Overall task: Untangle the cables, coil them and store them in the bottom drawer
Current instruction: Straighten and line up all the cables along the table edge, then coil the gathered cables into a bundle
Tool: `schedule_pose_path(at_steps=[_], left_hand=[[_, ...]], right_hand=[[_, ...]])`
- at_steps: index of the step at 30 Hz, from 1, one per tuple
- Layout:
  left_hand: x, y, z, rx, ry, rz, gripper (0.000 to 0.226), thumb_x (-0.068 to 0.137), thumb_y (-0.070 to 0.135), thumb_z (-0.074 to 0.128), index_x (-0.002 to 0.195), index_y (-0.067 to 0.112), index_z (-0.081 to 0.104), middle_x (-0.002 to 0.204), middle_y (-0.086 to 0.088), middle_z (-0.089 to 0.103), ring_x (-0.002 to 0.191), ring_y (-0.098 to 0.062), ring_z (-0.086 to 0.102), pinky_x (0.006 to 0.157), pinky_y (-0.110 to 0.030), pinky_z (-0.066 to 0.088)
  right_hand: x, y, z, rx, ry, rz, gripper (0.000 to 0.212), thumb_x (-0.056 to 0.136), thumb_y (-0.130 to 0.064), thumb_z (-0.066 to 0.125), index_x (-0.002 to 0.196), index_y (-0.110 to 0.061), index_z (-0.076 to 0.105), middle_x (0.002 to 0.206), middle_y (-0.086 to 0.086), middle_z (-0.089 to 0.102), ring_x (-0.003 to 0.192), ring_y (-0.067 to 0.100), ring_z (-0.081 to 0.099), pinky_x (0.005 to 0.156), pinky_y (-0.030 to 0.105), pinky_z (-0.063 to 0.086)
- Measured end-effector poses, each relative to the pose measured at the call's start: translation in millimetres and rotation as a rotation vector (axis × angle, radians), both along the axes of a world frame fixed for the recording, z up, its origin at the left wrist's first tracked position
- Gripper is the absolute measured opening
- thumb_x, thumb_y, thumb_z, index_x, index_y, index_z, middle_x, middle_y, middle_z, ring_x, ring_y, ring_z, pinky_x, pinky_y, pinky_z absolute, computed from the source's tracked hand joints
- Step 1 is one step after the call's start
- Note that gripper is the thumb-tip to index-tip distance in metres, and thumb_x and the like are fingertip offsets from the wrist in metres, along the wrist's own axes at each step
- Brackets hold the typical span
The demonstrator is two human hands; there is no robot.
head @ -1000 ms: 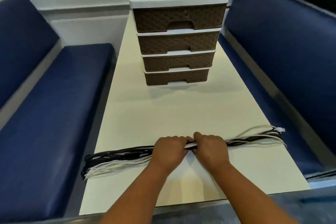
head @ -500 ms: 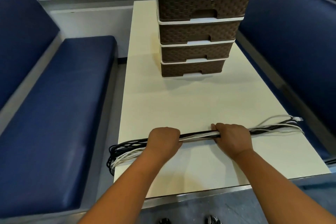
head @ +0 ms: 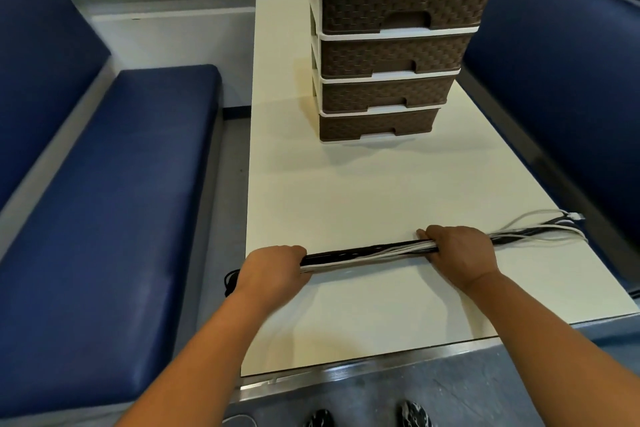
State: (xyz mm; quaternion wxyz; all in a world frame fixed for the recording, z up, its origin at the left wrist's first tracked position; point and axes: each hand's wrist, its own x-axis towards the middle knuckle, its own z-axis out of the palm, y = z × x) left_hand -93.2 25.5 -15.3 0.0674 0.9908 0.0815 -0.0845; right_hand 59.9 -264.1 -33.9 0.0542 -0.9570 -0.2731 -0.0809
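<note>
head view: two hands hold one straight bundle of black and white cables point(head: 363, 253) lying across the near part of a cream rectangular table point(head: 346, 191). the left hand point(head: 272, 269) curls around it at the table's left edge, where black loops hang over. the right hand point(head: 460, 251) curls around it near the right edge. bare tabletop separates the bundle from one brown four-drawer plastic cabinet point(head: 394, 45); its bottom drawer point(head: 377, 125) is closed.

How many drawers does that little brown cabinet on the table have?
4, stacked one above another: top drawer, second drawer, third drawer, bottom drawer. All look shut; none seems hidden.
</note>
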Motion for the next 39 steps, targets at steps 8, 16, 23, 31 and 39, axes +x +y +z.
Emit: schedule_pose_path(at_steps=[8,16,23,31,39], left_hand=[[-3,-1,-6,0.003,-0.046,-0.019,0.015,0.09,0.034,0.047,0.089,0.023,0.057,0.073,0.005,0.056,0.071,-0.021,0.058,0.052,-0.031,0.031],[-4,0,-4,0.001,-0.054,-0.035,0.015,0.092,0.036,0.045,0.083,0.024,0.048,0.075,0.003,0.058,0.065,-0.019,0.049,0.052,-0.031,0.03],[-7,3,5,-0.024,0.015,-0.108,0.018,0.092,0.04,0.047,0.082,0.024,0.047,0.076,0.005,0.056,0.066,-0.018,0.049,0.057,-0.031,0.031],[-17,13,50,-0.438,0.072,-0.007,0.013,0.081,0.03,0.057,0.07,0.027,0.052,0.066,0.008,0.056,0.06,-0.012,0.051,0.051,-0.026,0.036],[-27,34,110,-0.764,0.134,0.097,0.02,0.079,0.034,0.067,0.078,0.017,0.055,0.055,-0.003,0.057,0.046,-0.015,0.051,0.054,-0.027,0.042]], right_hand=[[-9,-3,21,-0.15,0.264,-0.066,0.081,0.06,-0.072,0.07,0.126,-0.027,0.055,0.125,-0.002,0.057,0.127,0.031,0.046,0.102,0.051,0.034],[-98,116,23,-0.078,0.107,0.404,0.058,0.074,-0.042,0.066,0.127,-0.021,0.057,0.116,0.002,0.064,0.111,0.03,0.059,0.092,0.043,0.046],[-86,135,39,-0.16,0.402,0.295,0.026,0.084,-0.048,0.055,0.088,-0.023,0.058,0.085,-0.001,0.067,0.075,0.021,0.058,0.059,0.029,0.035],[-86,137,83,-0.125,0.508,0.228,0.022,0.086,-0.044,0.053,0.077,-0.025,0.054,0.071,-0.005,0.055,0.072,0.02,0.054,0.051,0.027,0.032],[-75,118,148,0.111,0.582,0.155,0.019,0.086,-0.037,0.06,0.072,-0.024,0.057,0.067,-0.002,0.06,0.061,0.017,0.056,0.056,0.03,0.039]])
